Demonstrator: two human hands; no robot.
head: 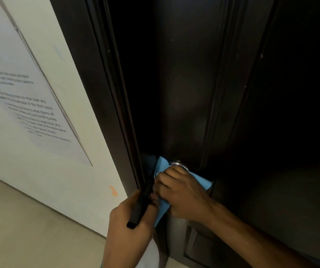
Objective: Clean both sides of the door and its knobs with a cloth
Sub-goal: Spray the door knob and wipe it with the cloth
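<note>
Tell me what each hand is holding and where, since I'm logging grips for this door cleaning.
The right hand grips the blue cloth, wrapped over the door knob. The left hand holds a black object along its length; what it is cannot be told.

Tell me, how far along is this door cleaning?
Nothing looks finished: pale specks still dot the dark door. In hand: the right hand presses a blue cloth round the metal knob, while the left hand holds a black object. Left: the panels, the other side and its knob, both unseen.
</note>
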